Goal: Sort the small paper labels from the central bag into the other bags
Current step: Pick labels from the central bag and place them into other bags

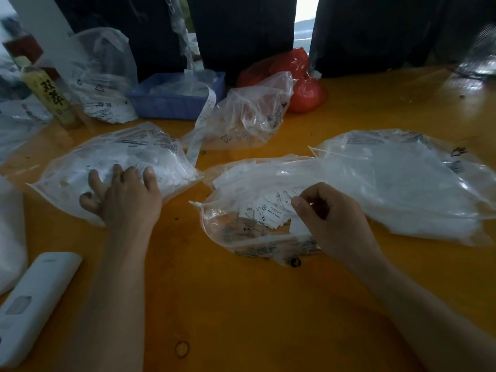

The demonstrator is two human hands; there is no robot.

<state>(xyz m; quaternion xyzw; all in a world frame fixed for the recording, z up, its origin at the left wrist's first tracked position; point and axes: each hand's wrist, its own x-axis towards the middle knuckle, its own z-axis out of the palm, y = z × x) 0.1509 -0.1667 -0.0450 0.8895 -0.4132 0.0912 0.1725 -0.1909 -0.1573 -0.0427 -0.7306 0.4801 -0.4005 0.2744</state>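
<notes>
Orange table (241, 304) — left hand (126, 200) flat on left bag (128, 154), right hand (330, 216) pinching labels (271, 210) — dark curtains (241, 30) behind.

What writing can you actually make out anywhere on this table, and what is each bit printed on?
"MADE IN CHINA": paper labels in the central bag.
"XS": same labels, upside down.
"S": a label beside the right hand.
Large dark characters on the bottle: too blurred to read.
Fine print on the bags: too small.
</notes>
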